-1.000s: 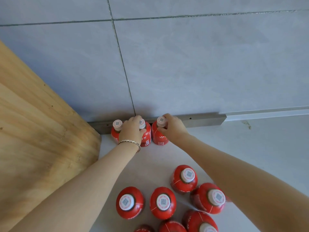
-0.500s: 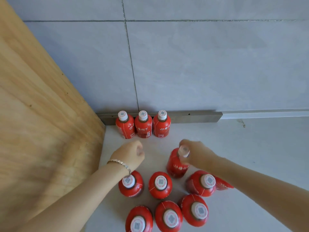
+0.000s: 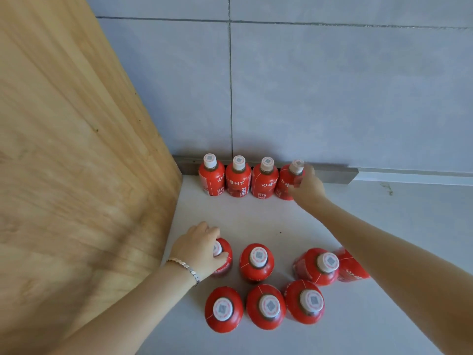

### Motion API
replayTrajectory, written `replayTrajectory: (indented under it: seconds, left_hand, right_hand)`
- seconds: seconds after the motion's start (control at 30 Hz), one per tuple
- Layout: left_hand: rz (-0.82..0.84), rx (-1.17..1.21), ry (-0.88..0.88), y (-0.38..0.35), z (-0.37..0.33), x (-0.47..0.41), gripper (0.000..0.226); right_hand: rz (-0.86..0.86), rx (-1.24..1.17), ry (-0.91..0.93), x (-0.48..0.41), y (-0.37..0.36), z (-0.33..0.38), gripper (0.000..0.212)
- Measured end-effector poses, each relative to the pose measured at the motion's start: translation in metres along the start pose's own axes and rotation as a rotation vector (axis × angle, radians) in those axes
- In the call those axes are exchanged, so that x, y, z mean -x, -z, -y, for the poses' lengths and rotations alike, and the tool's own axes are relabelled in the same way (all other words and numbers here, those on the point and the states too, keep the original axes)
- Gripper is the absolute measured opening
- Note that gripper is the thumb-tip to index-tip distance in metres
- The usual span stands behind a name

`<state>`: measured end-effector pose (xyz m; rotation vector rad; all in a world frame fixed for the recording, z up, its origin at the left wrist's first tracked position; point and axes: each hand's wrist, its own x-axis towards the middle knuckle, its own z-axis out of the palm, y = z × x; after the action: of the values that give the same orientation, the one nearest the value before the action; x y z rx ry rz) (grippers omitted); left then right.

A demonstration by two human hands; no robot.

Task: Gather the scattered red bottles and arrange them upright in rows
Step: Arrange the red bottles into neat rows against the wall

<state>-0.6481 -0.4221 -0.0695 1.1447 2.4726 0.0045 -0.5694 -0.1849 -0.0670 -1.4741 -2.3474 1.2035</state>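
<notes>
Three red bottles with white caps stand upright in a row against the wall's metal baseboard, from the leftmost (image 3: pixel 211 175) to the third (image 3: pixel 265 178). My right hand (image 3: pixel 308 188) grips a fourth bottle (image 3: pixel 286 181) at the row's right end, slightly tilted. My left hand (image 3: pixel 201 248) closes over the cap of a nearer bottle (image 3: pixel 225 254). Several more red bottles stand upright in a loose cluster close to me, such as one in the middle (image 3: pixel 257 261). Another bottle (image 3: pixel 352 267) lies partly hidden behind my right forearm.
A tall wooden panel (image 3: pixel 76 175) rises along the left side of the pale floor (image 3: pixel 256 221). A grey tiled wall (image 3: pixel 332 98) with a metal baseboard (image 3: pixel 332 174) closes the back. The floor extends to the right of the row (image 3: pixel 409 213).
My right hand carried a bottle from the near cluster to the right end of the back row. My left hand dropped onto the cap of a near bottle.
</notes>
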Motion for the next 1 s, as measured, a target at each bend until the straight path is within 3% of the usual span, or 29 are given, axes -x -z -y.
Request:
replayTrajectory:
  seconds: [0.13,0.2,0.3,0.5,0.73,0.87,1.0]
  left_hand:
    - [-0.049,0.043,0.018,0.000,-0.001,0.004,0.032]
    - [-0.035,0.070,0.037,0.001,-0.002,0.005,0.032]
    - [-0.005,0.135,0.047,0.002,0.000,0.002,0.034]
    - [-0.068,0.240,0.077,0.020,0.005,-0.037,0.030]
    - [-0.153,0.239,0.103,0.038,0.018,-0.098,0.029]
    - [-0.231,0.299,0.190,0.035,0.027,-0.106,0.039]
    - [-0.212,0.635,0.358,0.022,0.030,-0.099,0.055]
  right_hand:
    - [0.473,0.305,0.155,0.080,-0.016,-0.005,0.062]
    - [0.584,0.451,0.256,0.111,-0.026,-0.004,0.060]
    - [0.559,0.645,0.333,0.121,-0.037,-0.002,0.049]
    - [0.364,0.388,0.232,0.077,-0.054,0.016,0.036]
    - [0.206,0.323,0.239,0.021,-0.064,0.050,0.028]
    - [0.254,0.291,0.246,0.013,-0.081,0.059,0.034]
    - [0.218,0.264,0.170,0.020,-0.093,0.060,0.046]
